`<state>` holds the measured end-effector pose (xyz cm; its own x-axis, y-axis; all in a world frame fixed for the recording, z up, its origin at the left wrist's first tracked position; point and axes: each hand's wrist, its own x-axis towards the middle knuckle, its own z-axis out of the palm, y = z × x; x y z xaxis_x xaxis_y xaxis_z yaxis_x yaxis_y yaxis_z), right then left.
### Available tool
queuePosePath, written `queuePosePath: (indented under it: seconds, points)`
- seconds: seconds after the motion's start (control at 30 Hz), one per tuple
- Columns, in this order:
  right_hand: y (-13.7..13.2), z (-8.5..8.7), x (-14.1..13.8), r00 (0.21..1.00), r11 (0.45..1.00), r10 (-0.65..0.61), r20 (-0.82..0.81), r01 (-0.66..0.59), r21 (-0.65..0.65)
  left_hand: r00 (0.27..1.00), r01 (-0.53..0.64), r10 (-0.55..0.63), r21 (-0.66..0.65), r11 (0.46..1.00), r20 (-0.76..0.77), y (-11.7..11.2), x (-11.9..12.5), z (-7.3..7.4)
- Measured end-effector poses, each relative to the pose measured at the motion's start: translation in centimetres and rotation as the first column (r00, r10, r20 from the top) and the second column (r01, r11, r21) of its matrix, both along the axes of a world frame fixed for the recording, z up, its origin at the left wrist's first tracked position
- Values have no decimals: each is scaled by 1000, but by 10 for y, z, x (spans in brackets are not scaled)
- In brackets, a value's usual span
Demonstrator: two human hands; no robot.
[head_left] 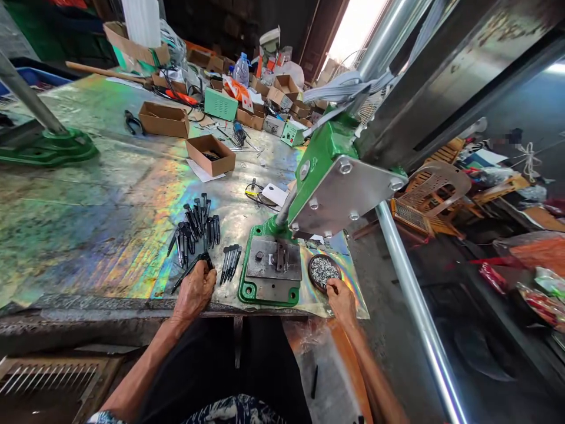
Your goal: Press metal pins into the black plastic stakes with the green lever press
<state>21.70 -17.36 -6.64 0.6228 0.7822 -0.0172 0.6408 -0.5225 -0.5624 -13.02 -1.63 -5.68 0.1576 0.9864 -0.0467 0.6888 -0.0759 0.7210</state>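
Note:
My left hand (194,291) rests at the bench's front edge, fingers closed on a black pointed part (194,263). A loose pile of the same black parts (194,229) lies just beyond it, and a neat small row of them (230,262) sits to its right. My right hand (341,299) pinches at the rim of a round dark dish of small shiny metal pins (323,271); what its fingertips hold is too small to name. Between both hands stands a green hand press with a grey steel die plate (273,265).
The press's green arm and steel plate (342,191) overhang the die. A long steel lever (415,306) slants down at the right. Open cardboard boxes (210,154), green devices, tools and a bottle crowd the far bench. Another green press base (48,147) stands at the left.

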Motion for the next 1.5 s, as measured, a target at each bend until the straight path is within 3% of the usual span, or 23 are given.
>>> queuePosePath:
  seconds: [0.23,0.47,0.77,0.97,1.07,1.2,1.37,1.5]
  points:
    - [6,-4,0,970,986,110,218,-78,-150,995,40,-39,-11,999,89,-6,-5,-1]
    - [7,-10,3,950,979,136,280,-85,-187,976,130,-123,-28,991,177,-9,-12,-11]
    - [1,-13,11,984,994,101,143,-94,-58,979,96,-83,-59,994,184,-8,-16,-19]
    - [2,-8,12,998,998,56,-24,-55,33,953,56,-8,-151,987,303,-10,-15,-17]
    - [1,2,10,993,997,32,-115,-24,74,879,21,104,-254,967,466,-12,-9,-5]
    - [-1,20,-7,960,988,25,-280,19,154,735,7,251,-377,926,630,-19,2,25]
    - [5,51,-68,813,971,136,-567,3,238,532,166,286,-429,888,797,-35,18,56]
    - [16,82,-127,649,948,306,-696,-144,283,431,267,352,-490,830,831,-48,29,69]
